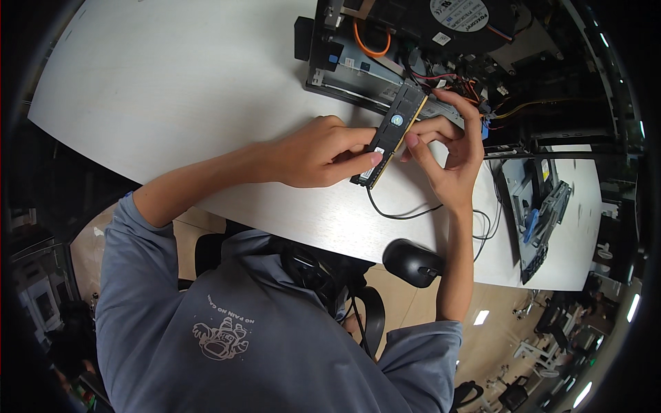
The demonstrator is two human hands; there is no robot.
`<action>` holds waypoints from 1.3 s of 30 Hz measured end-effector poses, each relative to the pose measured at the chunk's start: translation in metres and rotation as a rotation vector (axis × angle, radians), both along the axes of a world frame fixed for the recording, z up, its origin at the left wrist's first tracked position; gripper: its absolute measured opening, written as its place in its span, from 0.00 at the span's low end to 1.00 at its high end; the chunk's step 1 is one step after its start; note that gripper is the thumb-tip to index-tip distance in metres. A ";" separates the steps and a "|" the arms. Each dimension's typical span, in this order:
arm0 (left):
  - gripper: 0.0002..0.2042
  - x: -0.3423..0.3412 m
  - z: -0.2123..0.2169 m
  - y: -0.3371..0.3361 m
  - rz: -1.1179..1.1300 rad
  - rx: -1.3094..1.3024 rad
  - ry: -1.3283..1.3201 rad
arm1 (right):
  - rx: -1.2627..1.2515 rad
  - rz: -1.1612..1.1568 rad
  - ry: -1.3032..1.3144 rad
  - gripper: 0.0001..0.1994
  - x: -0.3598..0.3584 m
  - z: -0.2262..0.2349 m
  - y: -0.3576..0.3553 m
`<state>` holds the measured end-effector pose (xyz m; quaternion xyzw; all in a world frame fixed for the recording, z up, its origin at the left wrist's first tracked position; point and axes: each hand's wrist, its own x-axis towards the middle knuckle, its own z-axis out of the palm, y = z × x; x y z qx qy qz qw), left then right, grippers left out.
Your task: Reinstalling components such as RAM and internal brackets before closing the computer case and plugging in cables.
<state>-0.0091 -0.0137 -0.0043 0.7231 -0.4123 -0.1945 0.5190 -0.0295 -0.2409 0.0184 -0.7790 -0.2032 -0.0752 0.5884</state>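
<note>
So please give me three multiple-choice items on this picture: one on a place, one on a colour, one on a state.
1. Where is the mouse?
A. inside the computer case
B. at the near table edge
C. on the floor

2. What colour is the looped cable in the computer case?
A. orange
B. green
C. white

3. How is the memory stick held?
A. by the left hand only
B. lying free
C. by both hands

Answers: 1 B, it sits by the table rim; 2 A, clearly orange; 3 C, left hand and right hand both pinch it.

Long black memory module (pixel 390 135) with round blue sticker, tilted diagonally above the white table, pinched at both ends.
</note>
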 end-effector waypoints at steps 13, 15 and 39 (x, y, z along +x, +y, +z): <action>0.11 0.000 -0.003 0.000 0.050 0.023 0.043 | -0.032 0.005 -0.056 0.30 0.002 -0.002 0.000; 0.11 0.000 -0.004 0.000 0.048 0.031 0.047 | -0.028 0.009 -0.051 0.30 0.002 -0.001 0.000; 0.13 0.001 0.001 0.001 0.039 -0.007 0.141 | 0.021 0.082 0.071 0.31 0.001 0.001 0.000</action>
